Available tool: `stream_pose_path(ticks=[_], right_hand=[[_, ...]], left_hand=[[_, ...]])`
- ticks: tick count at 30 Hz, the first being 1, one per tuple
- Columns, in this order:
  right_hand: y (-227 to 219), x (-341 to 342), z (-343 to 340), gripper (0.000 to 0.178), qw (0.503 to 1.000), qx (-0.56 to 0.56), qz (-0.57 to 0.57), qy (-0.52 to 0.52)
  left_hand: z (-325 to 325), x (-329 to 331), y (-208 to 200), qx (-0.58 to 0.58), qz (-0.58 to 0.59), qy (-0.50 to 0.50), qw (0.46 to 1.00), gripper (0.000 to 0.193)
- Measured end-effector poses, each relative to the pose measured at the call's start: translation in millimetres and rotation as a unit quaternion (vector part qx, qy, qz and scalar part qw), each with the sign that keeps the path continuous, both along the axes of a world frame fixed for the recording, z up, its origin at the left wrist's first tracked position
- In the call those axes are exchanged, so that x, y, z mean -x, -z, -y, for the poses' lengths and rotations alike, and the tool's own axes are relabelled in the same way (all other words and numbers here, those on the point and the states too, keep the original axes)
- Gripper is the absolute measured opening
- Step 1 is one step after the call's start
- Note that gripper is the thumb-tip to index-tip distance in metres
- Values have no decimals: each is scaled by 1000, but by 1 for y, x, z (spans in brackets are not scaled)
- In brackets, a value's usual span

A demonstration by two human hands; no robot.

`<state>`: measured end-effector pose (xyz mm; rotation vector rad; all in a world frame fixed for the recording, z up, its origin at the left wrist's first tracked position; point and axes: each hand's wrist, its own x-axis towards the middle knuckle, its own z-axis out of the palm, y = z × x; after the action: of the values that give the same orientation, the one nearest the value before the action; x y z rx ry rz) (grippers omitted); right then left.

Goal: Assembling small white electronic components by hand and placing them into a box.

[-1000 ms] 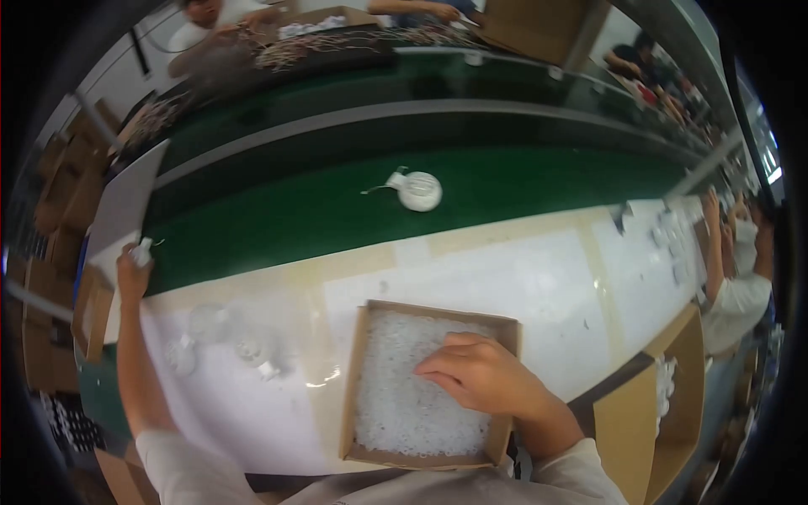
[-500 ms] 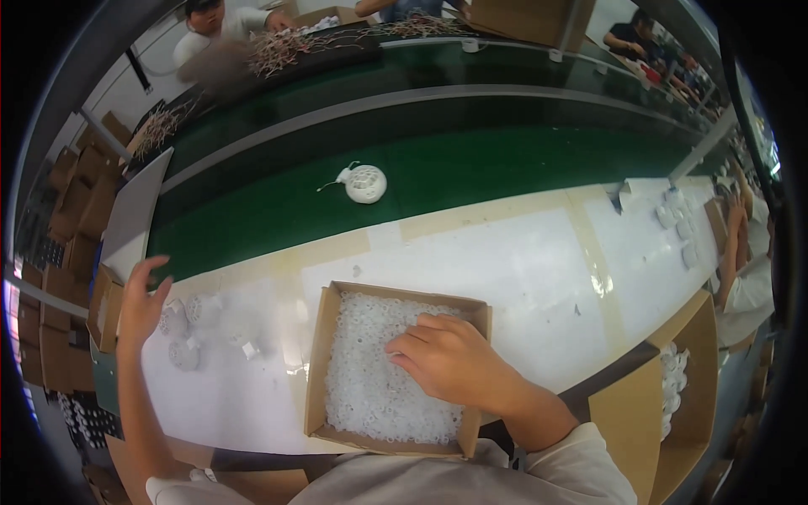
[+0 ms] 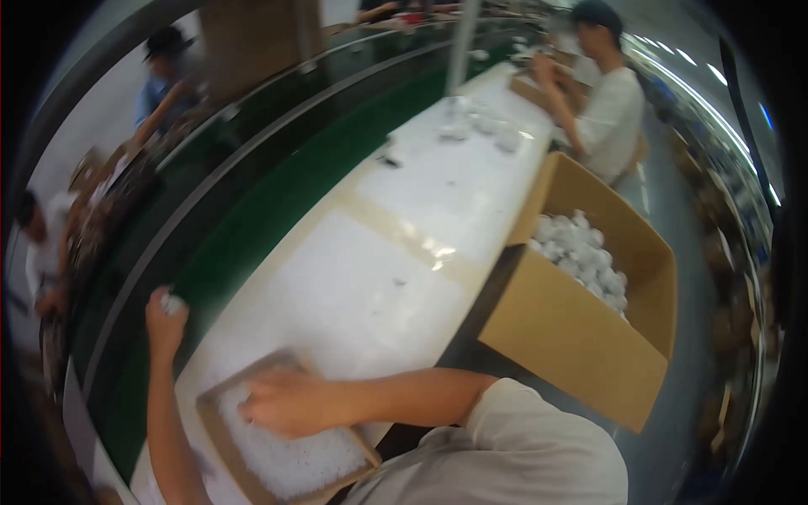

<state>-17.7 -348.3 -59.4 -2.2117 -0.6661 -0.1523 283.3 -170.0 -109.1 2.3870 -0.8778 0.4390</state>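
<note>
Above the near edge of the green conveyor belt [image 3: 261, 189], my left hand [image 3: 162, 326] is closed around a small white rounded part [image 3: 172, 305]. Most of that part is hidden by my fingers. My right hand [image 3: 290, 401] reaches into a shallow cardboard box [image 3: 217, 429] on the white table. Its fingers are bent and pinched together over a mass of small whitish plastic rings [image 3: 295, 459]. Blur hides whatever may be between the fingertips.
A large open carton [image 3: 581, 358] to the right holds many white rounded parts [image 3: 581, 257]. Farther along the white tabletop [image 3: 362, 278], more white pieces [image 3: 484, 126] lie near a co-worker [image 3: 602, 109]. Other people work across the belt, and a metal post [image 3: 463, 46] rises beside it.
My view has swung to the right. My left hand, open before, has closed on a white part at the belt. My right hand stays over the box of rings.
</note>
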Motion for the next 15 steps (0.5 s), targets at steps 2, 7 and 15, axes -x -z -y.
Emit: stream_pose_path(ticks=[2, 7, 15], right_hand=[[11, 3, 3, 9, 997, -14, 64, 32], [-16, -3, 19, 16, 970, -163, 141, 109], [-45, 4, 4, 17, 924, -357, -85, 108]], left_hand=[[5, 16, -1, 97, -177, 26, 979, 61], [13, 144, -89, 305, -335, 65, 889, 62], [-35, 264, -106, 281, -261, 111, 917, 57]])
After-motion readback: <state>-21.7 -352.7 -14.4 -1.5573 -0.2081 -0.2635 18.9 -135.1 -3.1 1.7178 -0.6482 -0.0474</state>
